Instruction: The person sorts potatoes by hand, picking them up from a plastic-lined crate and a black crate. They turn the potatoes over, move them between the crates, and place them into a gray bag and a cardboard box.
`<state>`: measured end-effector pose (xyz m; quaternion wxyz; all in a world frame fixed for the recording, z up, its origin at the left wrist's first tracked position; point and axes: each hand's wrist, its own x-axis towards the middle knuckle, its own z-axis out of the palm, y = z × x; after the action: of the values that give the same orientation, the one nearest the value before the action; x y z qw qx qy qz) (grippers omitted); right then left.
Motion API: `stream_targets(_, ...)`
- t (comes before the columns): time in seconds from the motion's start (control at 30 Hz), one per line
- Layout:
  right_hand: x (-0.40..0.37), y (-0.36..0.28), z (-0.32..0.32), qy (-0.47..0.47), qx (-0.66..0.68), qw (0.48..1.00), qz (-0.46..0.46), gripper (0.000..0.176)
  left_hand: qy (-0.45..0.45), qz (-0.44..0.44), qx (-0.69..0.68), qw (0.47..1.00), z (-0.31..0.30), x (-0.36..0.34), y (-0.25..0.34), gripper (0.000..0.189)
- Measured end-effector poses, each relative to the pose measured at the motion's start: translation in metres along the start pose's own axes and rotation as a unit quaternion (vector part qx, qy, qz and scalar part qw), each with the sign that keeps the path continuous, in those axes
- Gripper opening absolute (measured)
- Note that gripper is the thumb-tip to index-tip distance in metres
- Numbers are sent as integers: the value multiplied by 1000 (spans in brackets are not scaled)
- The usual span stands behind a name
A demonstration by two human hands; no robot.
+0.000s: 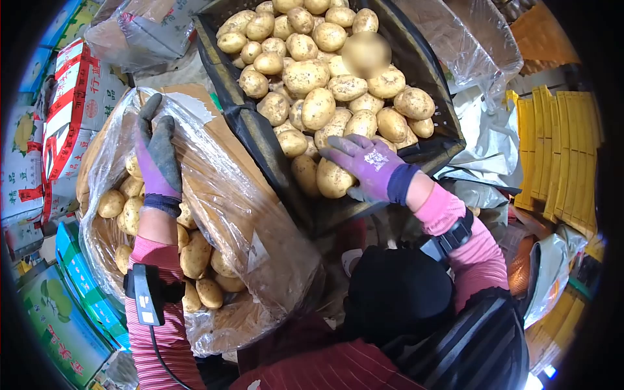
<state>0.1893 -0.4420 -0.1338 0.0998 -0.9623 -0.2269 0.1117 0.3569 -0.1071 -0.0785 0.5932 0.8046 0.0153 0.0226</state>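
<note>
My right hand (372,168), in a purple and grey work glove, curls its fingers around a potato (334,180) at the near corner of a black-lined crate (296,205). Many pale, soil-flecked potatoes (305,77) are heaped in that crate. My left hand (160,153), gloved alike, reaches over a cardboard box (218,146) lined with clear plastic film (224,195). Its fingers are stretched out and apart, lying along the film near the box's far edge. More potatoes (195,255) lie inside this box, below and beside my left forearm.
White and red printed cartons (68,110) are stacked at the left, with a green carton (62,318) below them. Yellow slatted crates (556,156) stand at the right. Plastic-lined boxes (455,39) sit behind the potato crate. An orange mesh bag (520,270) lies at right.
</note>
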Motion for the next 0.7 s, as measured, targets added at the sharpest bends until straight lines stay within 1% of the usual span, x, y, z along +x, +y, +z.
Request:
stream_targets(0.03, 6, 0, -6, 1, -2, 1000, -1, 87, 1, 1, -1, 1000, -1, -1, 0, 46)
stream_targets(0.1, 22, 1, -23, -98, 49, 993, 37, 88, 3, -1, 0, 1000, 1, -1, 0, 45)
stream_targets(0.13, 23, 1, -23, -74, 65, 995, 17, 88, 1, 2, -5, 1000, 1, 1, 0, 45)
stream_targets(0.17, 19, 2, -21, -75, 61, 995, 21, 88, 2, 0, -2, 1000, 0, 2, -1, 45)
stream_targets(0.2, 14, 2, -19, 26, 280, 956, 82, 80, 3, -3, 0, 1000, -1, 2, -3, 44)
stream_targets(0.23, 8, 0, -15, 127, 481, 856, 138, 72, 1, -4, -4, 1000, 0, 1, -4, 44)
stream_targets(0.27, 9, -6, -9, 243, 588, 747, 191, 55, 6, 0, -10, 1000, 1, 1, -4, 44)
stream_targets(0.3, 2, 5, -15, 323, 492, 788, 180, 50, 10, 4, -14, 1000, 0, 2, -4, 44)
stream_targets(0.33, -4, 25, -15, 371, 384, 821, 201, 50, 4, 17, -4, 1000, -2, 2, -6, 44)
stream_targets(0.37, -11, 39, -24, 402, 321, 826, 229, 52, 2, 15, -4, 1000, -2, 3, -6, 44)
stream_targets(0.4, -18, 65, -25, 412, 218, 858, 216, 53, 1, 7, -6, 1000, -3, 3, -6, 44)
stream_targets(0.43, -28, 91, -20, 356, 111, 902, 217, 59, 0, 2, -10, 1000, -3, 4, -6, 44)
stream_targets(0.5, -37, 109, -21, 257, 33, 941, 217, 66, 2, 11, -2, 1000, -3, 6, -8, 43)
stream_targets(0.53, -35, 114, -18, 255, 32, 942, 217, 66, 0, 8, -2, 1000, -4, 6, -8, 43)
stream_targets(0.57, -34, 119, -14, 183, -70, 949, 246, 70, -2, 6, -1, 1000, -4, 6, -8, 43)
stream_targets(0.6, -32, 122, -11, 109, -170, 941, 270, 74, 0, 7, -3, 1000, -3, 5, -8, 44)
stream_targets(0.63, -30, 123, -16, 110, -170, 942, 269, 74, 1, 7, -2, 1000, -3, 5, -7, 44)
stream_targets(0.7, -27, 125, -28, 69, -62, 945, 315, 75, -1, 8, -5, 1000, -4, 5, -8, 43)
